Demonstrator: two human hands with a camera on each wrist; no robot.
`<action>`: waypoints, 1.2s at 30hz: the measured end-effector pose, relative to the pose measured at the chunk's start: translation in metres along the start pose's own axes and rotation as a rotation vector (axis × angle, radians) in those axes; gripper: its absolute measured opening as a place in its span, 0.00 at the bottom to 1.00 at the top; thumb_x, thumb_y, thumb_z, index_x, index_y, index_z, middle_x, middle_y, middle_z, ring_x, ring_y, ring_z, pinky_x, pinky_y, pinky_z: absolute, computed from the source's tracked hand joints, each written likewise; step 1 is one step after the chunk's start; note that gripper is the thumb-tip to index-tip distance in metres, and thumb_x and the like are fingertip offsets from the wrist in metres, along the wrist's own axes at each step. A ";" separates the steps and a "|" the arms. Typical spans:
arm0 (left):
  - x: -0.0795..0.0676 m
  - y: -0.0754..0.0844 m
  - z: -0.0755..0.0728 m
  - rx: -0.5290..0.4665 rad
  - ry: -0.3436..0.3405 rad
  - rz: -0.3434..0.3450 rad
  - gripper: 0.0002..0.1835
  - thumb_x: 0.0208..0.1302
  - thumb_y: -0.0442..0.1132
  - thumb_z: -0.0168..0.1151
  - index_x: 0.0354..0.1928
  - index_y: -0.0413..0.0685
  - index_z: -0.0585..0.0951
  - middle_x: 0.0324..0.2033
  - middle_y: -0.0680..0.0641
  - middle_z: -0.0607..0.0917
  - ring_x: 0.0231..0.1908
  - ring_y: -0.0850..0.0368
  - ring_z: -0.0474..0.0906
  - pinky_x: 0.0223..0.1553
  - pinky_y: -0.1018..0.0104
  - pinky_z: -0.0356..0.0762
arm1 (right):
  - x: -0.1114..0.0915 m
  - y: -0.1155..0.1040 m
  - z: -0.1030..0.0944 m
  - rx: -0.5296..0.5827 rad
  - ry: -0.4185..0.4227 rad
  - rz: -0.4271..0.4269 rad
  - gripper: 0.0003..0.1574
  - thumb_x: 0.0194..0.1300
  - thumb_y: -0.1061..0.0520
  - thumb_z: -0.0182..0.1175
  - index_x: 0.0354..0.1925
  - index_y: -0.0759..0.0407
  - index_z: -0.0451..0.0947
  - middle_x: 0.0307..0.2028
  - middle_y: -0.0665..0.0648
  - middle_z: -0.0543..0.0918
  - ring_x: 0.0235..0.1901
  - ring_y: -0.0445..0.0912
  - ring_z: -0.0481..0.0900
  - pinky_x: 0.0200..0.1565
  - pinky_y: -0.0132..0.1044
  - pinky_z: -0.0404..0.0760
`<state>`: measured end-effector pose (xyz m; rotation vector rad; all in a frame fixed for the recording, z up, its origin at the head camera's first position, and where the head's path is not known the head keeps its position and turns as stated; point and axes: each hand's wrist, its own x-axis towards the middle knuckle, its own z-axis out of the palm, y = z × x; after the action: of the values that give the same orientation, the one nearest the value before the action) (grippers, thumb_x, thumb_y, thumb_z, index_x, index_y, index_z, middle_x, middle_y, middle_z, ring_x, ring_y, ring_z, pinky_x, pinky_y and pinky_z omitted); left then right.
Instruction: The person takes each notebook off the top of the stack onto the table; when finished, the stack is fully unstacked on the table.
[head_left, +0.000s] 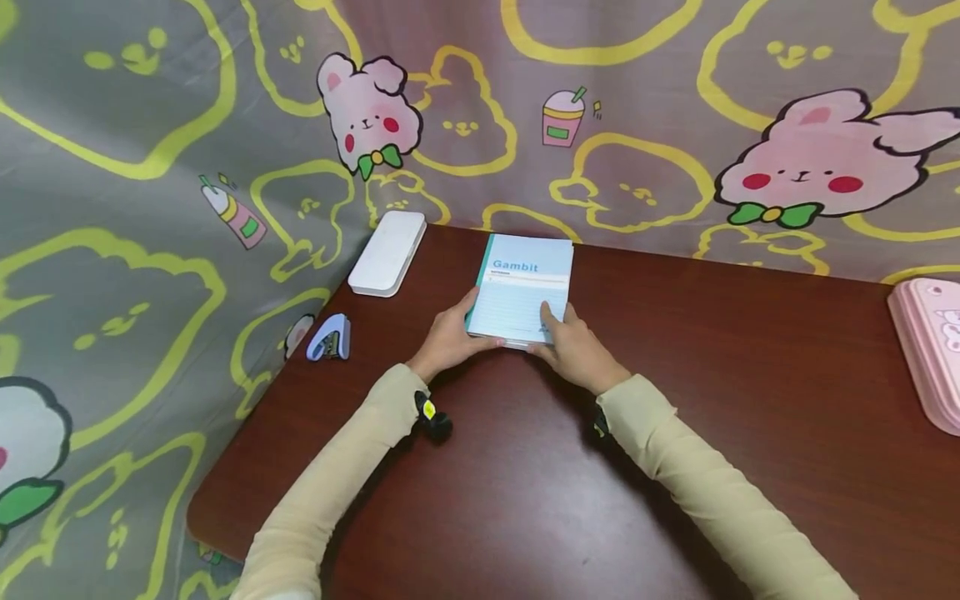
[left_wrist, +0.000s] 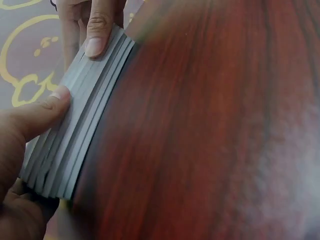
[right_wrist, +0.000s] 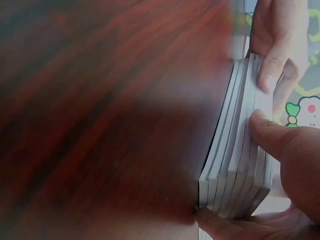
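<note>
A stack of notebooks (head_left: pixel 525 292), the top one pale blue with "Gambit" on its cover, lies on the dark red-brown table (head_left: pixel 495 467). My left hand (head_left: pixel 450 333) grips its left near corner, the thumb laid along the near edge. At the right near corner my right hand (head_left: pixel 581 350) holds the stack, one finger over the cover. Both wrist views show the layered edges of several notebooks (left_wrist: pixel 82 125), with the two thumbs pressed against them. In the right wrist view the notebooks (right_wrist: pixel 235 145) are slightly fanned, and fingers lie along their side.
A white case (head_left: pixel 387 252) stands at the table's back left, with a light blue stapler (head_left: pixel 330 338) nearer the left edge. At the far right is a pink case (head_left: pixel 930 350). Patterned curtain (head_left: pixel 465 108) closes off the back and left sides.
</note>
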<state>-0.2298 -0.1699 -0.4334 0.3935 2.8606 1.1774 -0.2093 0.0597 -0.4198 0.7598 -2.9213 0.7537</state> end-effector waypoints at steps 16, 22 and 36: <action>-0.001 -0.004 0.002 0.018 0.015 0.013 0.55 0.50 0.51 0.76 0.75 0.49 0.54 0.68 0.44 0.70 0.63 0.51 0.71 0.63 0.56 0.71 | -0.004 0.006 -0.005 0.067 0.044 -0.044 0.40 0.67 0.48 0.61 0.65 0.75 0.65 0.54 0.80 0.75 0.42 0.62 0.82 0.44 0.53 0.82; 0.002 -0.005 0.003 0.044 0.026 0.024 0.55 0.48 0.53 0.76 0.75 0.49 0.56 0.69 0.42 0.69 0.65 0.51 0.69 0.64 0.56 0.70 | 0.000 0.014 -0.004 0.213 0.195 0.048 0.21 0.67 0.54 0.62 0.52 0.67 0.81 0.39 0.64 0.88 0.18 0.44 0.73 0.25 0.38 0.73; 0.001 -0.005 0.004 0.031 0.019 -0.025 0.58 0.45 0.57 0.76 0.75 0.50 0.55 0.73 0.41 0.59 0.72 0.50 0.58 0.68 0.55 0.64 | -0.001 0.035 -0.023 0.633 0.213 0.524 0.17 0.63 0.57 0.64 0.51 0.53 0.84 0.45 0.59 0.84 0.35 0.44 0.75 0.29 0.29 0.73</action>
<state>-0.2311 -0.1704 -0.4393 0.3489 2.8947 1.1397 -0.2268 0.0976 -0.4159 -0.1162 -2.6884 1.7195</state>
